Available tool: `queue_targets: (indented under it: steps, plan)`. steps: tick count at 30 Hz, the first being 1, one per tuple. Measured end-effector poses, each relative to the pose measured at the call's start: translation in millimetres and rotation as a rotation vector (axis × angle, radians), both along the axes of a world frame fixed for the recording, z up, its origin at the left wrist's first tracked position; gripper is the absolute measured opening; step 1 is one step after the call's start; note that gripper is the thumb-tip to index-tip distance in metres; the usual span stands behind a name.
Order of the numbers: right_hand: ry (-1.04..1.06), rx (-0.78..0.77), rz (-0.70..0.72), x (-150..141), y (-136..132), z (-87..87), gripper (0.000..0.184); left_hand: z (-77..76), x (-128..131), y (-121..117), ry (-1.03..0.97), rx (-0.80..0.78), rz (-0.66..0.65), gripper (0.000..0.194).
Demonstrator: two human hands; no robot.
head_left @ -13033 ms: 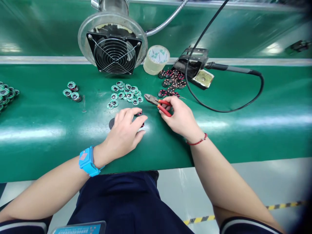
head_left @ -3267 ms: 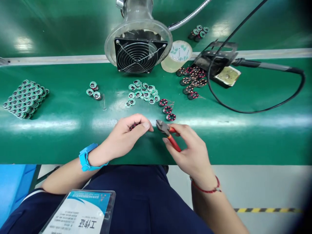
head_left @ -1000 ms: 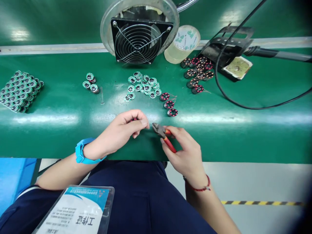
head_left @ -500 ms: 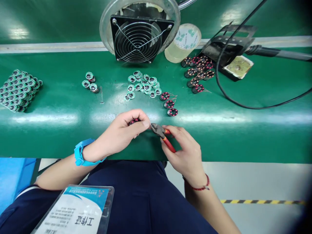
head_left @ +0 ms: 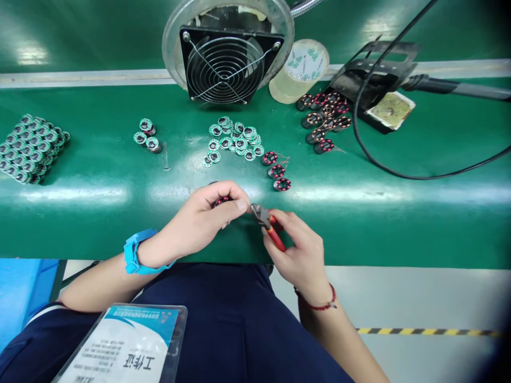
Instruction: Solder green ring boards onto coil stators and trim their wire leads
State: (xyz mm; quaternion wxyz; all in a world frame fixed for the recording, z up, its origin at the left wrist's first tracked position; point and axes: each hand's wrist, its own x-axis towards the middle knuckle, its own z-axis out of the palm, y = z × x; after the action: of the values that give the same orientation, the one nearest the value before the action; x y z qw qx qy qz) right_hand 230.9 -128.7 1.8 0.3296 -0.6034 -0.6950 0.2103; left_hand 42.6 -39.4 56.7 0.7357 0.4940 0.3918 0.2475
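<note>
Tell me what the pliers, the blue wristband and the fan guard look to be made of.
Pliers: grey metal with a dull sheen, probably steel; the red grips look like plastic or rubber, from their saturated colour. Blue wristband: fairly matte and bent in a loop; plastic, rubber or fabric, I can't tell. Fan guard: seemingly metal wire, given its thin, shiny rings.

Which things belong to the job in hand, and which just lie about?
Seemingly in the job:
red-handled metal pliers, right hand
pink-and-black round part, left hand

Apparently just lying about:
translucent round tape roll
black metal stand
</note>
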Motion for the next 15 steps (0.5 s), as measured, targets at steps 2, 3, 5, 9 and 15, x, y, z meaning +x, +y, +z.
queue_targets:
  steps: [2,3,5,9,15]
  plan:
    - [0.009,0.003,-0.028,3.7,-1.3,-1.3,0.034,-1.0,1.5,0.5,0.023,0.01,-0.015,0.018]
    - [0.0,0.004,-0.044,7.7,-2.2,-1.5,0.035,-2.1,2.2,0.5,0.047,0.024,-0.028,0.016]
    - [-0.061,0.008,-0.047,20.0,-5.0,-0.6,0.036,-5.5,3.6,-0.6,0.114,0.082,-0.074,0.01]
    - [-0.456,-0.044,0.06,55.6,-16.7,7.3,0.042,-15.6,8.4,-5.1,0.307,0.314,-0.256,0.036]
    - [-0.715,-0.106,0.104,98.0,-36.4,9.2,0.042,-34.7,30.7,4.3,0.592,0.884,-0.535,0.019]
